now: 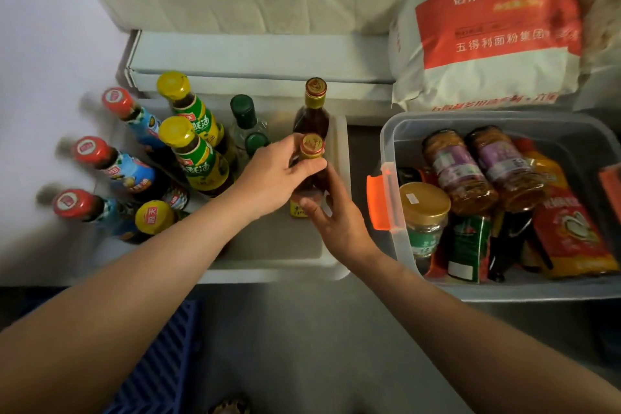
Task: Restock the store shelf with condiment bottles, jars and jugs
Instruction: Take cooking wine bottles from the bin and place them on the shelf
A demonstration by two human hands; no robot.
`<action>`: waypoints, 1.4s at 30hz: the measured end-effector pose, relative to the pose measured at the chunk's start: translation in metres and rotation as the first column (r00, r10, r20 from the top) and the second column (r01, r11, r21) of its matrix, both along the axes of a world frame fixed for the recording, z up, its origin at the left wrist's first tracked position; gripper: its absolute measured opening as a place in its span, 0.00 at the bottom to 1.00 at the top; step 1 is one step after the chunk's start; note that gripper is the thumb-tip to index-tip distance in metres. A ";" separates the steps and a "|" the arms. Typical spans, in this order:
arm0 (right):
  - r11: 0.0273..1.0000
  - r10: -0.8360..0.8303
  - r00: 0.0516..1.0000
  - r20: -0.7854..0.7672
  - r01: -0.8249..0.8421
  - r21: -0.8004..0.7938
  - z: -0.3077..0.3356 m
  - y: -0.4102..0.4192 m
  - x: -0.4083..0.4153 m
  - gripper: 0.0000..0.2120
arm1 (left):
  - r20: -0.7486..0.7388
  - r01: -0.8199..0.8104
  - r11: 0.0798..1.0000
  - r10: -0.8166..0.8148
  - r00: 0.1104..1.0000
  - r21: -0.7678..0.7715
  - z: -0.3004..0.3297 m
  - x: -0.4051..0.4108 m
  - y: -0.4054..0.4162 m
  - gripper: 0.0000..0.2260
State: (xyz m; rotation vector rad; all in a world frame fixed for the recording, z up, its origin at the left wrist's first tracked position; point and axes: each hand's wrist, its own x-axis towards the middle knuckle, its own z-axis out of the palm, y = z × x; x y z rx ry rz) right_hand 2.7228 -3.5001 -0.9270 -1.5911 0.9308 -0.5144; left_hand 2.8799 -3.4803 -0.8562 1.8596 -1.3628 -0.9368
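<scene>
Bottles on the shelf tray: three red-capped, three yellow-capped, two green-capped, two gold-capped. Left hand pinches the nearer gold-capped bottle by its neck while right hand rests loosely spread against its base. Clear bin just right holds three jars plus pouches, flour sack behind it.

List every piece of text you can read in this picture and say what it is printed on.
"五得利面粉集团": flour sack, on its red panel.
"海天": cap of the front yellow-capped bottle.
Other sack lines, bottle labels, red caps and jar labels in the plastic bin: too blurred to read.
</scene>
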 end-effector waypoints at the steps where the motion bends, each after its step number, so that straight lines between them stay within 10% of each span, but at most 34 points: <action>1: 1.000 0.021 1.000 0.004 -0.021 0.005 0.005 0.000 -0.002 0.35 | 0.002 -0.015 1.000 0.016 1.000 -0.017 0.005 -0.001 0.001 0.15; 12: 0.892 0.302 0.944 0.136 -0.330 0.310 0.102 -0.040 -0.048 0.27 | -0.248 -0.262 0.947 0.213 0.945 -0.186 0.103 0.002 -0.038 0.31; 20: 0.871 -0.029 0.947 0.319 -0.133 0.472 0.108 -0.052 -0.069 0.33 | -0.517 -0.406 0.896 0.264 0.814 -0.181 0.113 -0.010 -0.076 0.20; 26: 0.838 -0.268 0.899 0.348 0.039 0.545 0.101 -0.065 -0.085 0.43 | -0.378 -0.498 0.866 0.448 0.810 -0.042 0.029 -0.028 -0.050 0.33; 37: 0.837 -0.277 0.905 0.324 0.061 0.544 0.091 -0.072 -0.089 0.42 | -0.464 -0.524 0.847 0.502 0.730 0.092 -0.032 -0.038 -0.061 0.24; 42: 0.834 -0.303 0.898 0.319 0.087 0.545 0.092 -0.073 -0.091 0.26 | -0.439 -0.516 0.854 0.488 0.755 0.062 -0.033 -0.038 -0.063 0.23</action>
